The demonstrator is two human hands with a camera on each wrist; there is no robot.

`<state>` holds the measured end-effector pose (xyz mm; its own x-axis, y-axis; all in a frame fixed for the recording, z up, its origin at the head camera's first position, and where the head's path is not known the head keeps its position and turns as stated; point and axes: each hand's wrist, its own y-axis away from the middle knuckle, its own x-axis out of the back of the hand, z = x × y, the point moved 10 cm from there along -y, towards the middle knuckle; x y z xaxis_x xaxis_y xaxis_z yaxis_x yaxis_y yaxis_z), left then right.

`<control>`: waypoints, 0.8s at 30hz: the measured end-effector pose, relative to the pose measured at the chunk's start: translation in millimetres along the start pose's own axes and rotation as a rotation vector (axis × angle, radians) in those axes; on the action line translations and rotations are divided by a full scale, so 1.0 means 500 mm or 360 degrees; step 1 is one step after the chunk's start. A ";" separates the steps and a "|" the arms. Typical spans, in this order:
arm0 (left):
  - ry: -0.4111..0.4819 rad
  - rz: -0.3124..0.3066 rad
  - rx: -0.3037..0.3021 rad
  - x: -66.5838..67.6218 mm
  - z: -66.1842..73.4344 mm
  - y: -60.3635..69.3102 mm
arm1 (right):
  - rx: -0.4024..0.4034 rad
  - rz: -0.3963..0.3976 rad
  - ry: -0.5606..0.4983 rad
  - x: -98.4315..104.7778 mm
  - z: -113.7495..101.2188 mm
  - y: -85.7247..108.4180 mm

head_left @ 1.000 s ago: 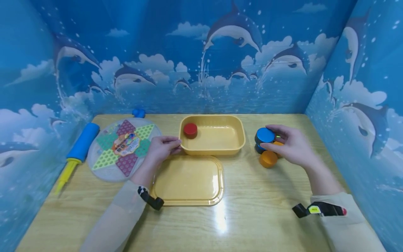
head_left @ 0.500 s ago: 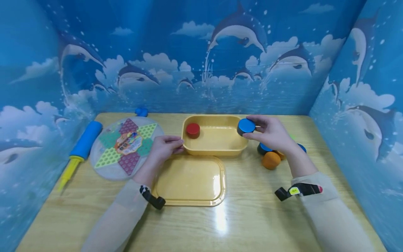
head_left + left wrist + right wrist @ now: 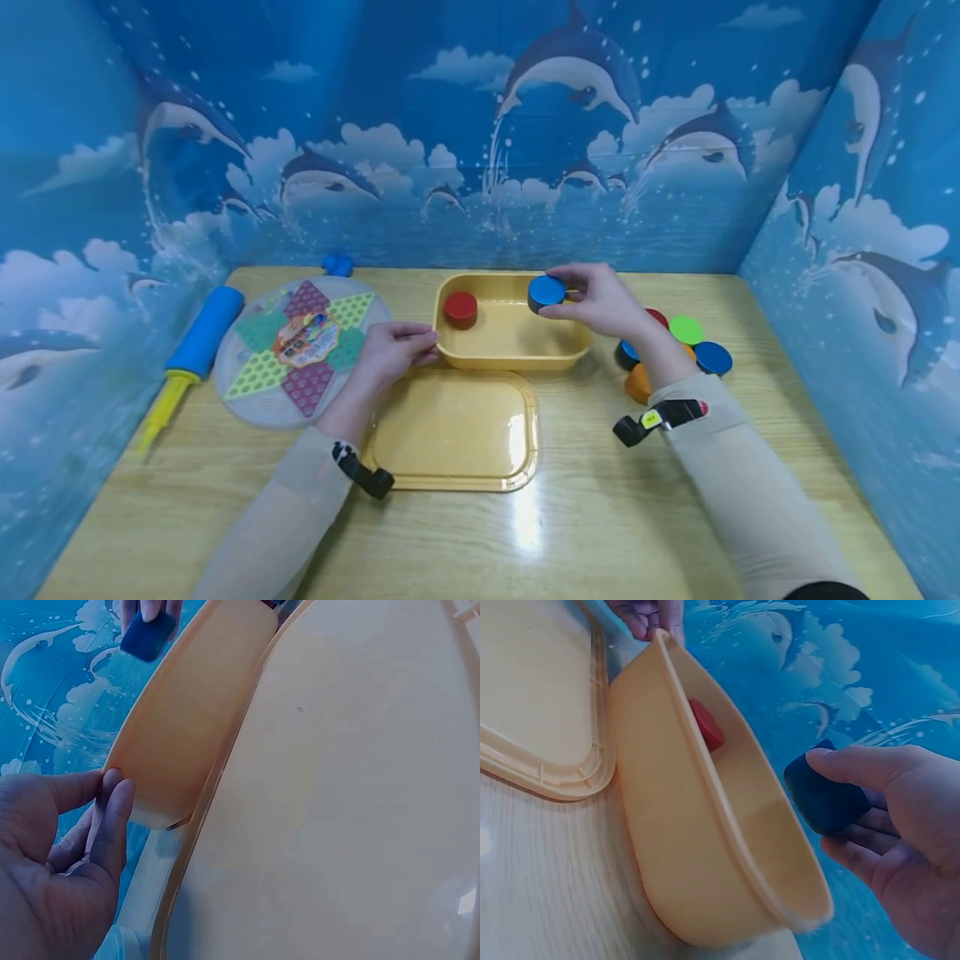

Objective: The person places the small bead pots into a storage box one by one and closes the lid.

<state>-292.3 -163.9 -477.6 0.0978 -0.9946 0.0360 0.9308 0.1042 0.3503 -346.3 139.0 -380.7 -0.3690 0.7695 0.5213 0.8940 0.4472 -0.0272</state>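
My left hand [image 3: 393, 357] pinches the left rim of a yellow plastic box [image 3: 517, 363] between thumb and fingers, which the left wrist view shows close up with the hand [image 3: 71, 862] at the box's corner. My right hand [image 3: 603, 302] grips a round blue-topped, dark-sided block [image 3: 546, 293] by its edge, over the box's right half near the far wall. In the right wrist view the thumb lies on the block [image 3: 829, 795]. A red round block [image 3: 461, 310] sits inside the box at its left end. The box's lid [image 3: 450, 433] lies flat just in front.
Right of the box stands a cluster of round blocks, among them a green block [image 3: 686, 330], a blue block [image 3: 714, 358] and an orange block [image 3: 637, 384]. At left lie a round game board [image 3: 258, 400], a blue and yellow pump [image 3: 201, 333] and a small blue object [image 3: 337, 266].
My right hand has lifted the blue block from the cluster and carried it left, over the box. My left hand keeps its hold on the rim.
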 end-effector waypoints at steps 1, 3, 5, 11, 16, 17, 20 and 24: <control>0.0001 0.0000 0.0001 0.000 0.000 0.000 | -0.0004 -0.0005 0.0007 -0.005 0.001 -0.009; 0.0000 -0.0003 0.0000 0.000 0.000 -0.001 | -0.0007 -0.0027 0.0028 -0.016 0.004 -0.024; 0.0001 -0.0006 -0.0004 -0.001 0.000 -0.001 | -0.0019 -0.0048 0.0047 -0.028 0.005 -0.038; -0.0002 -0.0015 -0.0008 -0.004 0.001 0.002 | -0.0028 -0.0111 0.0106 -0.062 0.010 -0.070; -0.0016 -0.0015 -0.0005 -0.005 -0.001 0.001 | -0.0002 -0.0172 0.0122 -0.089 0.013 -0.090; -0.0016 -0.0014 -0.0005 -0.005 -0.001 0.002 | 0.0001 -0.0187 0.0119 -0.094 0.014 -0.094; -0.0017 -0.0002 -0.0007 -0.003 0.001 0.003 | 0.0010 -0.0221 0.0136 -0.110 0.017 -0.107; -0.0031 0.0008 0.0004 -0.001 -0.001 0.001 | 0.0016 -0.0262 0.0211 -0.132 0.019 -0.125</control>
<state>-291.5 -163.3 -477.7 0.0957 -0.9938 0.0559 0.9294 0.1093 0.3525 -380.2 64.8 -421.7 -0.4728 0.6192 0.6269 0.8216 0.5669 0.0597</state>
